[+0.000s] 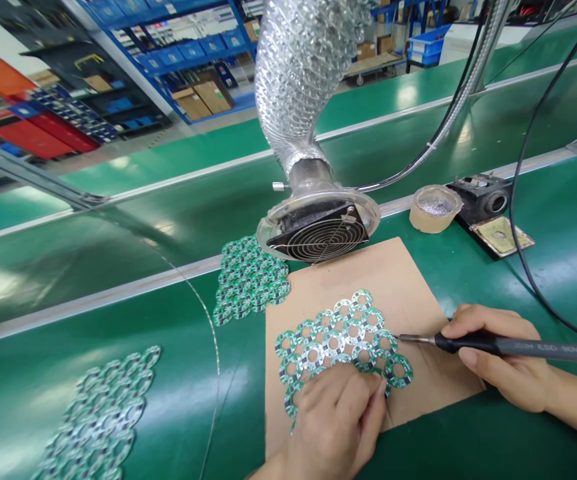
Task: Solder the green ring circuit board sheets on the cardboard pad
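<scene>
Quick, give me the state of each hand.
Left hand: curled shut, resting on the circuit board panel.
Right hand: closed around the soldering iron.

Green ring-board panel (338,337) lies flat on cardboard (393,280) — soldering iron (498,345) tip at its edge.

The left hand (335,423) lies over the near part of the panel (341,340), so the rings under it are hidden. I cannot tell if its fingers (365,403) pinch anything. Its wrist is cut off by the bottom edge. The iron (518,347) runs out at the right edge, and the right hand (498,357) covers part of its grip. Its tip is too small to tell if it touches the panel. The print on it is too small to read. The fan (318,230) hides part of a second panel (248,280). A third panel (103,413) is blurred and cut off at the bottom. The duct (298,73) is cut off at the top. The far shelves (188,47) are blurred.
</scene>
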The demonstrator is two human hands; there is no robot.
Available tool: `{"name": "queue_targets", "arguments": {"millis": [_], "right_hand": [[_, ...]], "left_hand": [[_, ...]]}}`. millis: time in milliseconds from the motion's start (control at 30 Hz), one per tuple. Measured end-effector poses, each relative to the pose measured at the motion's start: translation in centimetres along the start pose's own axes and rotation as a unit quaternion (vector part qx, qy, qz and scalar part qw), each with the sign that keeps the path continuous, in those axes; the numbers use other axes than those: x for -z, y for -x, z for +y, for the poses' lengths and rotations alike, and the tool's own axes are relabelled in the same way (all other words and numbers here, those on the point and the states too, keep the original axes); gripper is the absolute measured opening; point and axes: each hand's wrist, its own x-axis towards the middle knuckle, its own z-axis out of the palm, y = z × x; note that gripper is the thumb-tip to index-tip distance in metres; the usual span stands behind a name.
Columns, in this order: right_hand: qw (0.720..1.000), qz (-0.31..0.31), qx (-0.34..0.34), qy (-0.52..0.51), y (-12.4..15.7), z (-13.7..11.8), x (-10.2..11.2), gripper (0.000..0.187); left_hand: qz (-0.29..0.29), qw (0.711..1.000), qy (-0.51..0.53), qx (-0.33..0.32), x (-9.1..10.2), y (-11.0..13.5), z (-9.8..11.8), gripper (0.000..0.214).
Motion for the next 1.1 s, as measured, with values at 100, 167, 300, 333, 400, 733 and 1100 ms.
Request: {"name": "queue_targets", "arguments": {"millis": [100,167,300,333,400,733,1100], "right_hand": [[1.000,-0.008,-0.002,-0.002,0.01,0.04,0.01,0.021],[1.000,-0.013,0.000,-0.006,0.01,0.06,-0.02,0.022],[1.000,-0.013,0.004,-0.013,0.02,0.08,-0.05,0.022],[1.000,-0.013,0.004,-0.014,0.03,0.08,-0.05,0.022],[1.000,-0.011,0.002,-0.016,0.06,0.06,-0.03,0.023],[1.000,-0.009,-0.003,-0.025,0.02,0.01,0.01,0.022],[1.000,-0.012,-0.005,-0.013,0.06,-0.11,0.10,0.021]], "left_hand": [[-0.005,1.000,-0.007,0.005,-0.13,0.09,0.05,0.012],[-0.014,1.000,-0.009,0.008,-0.16,0.07,0.07,0.013],[-0.023,1.000,-0.013,-0.002,-0.28,-0.11,-0.03,0.014],[-0.024,1.000,-0.015,-0.005,-0.32,-0.17,-0.05,0.014],[-0.028,0.999,-0.016,-0.006,-0.36,-0.28,-0.06,0.014],[-0.021,1.000,-0.010,-0.019,-0.23,-0.13,0.27,0.014],[-0.041,0.999,-0.023,-0.017,-0.51,-0.44,0.16,0.013]]}}
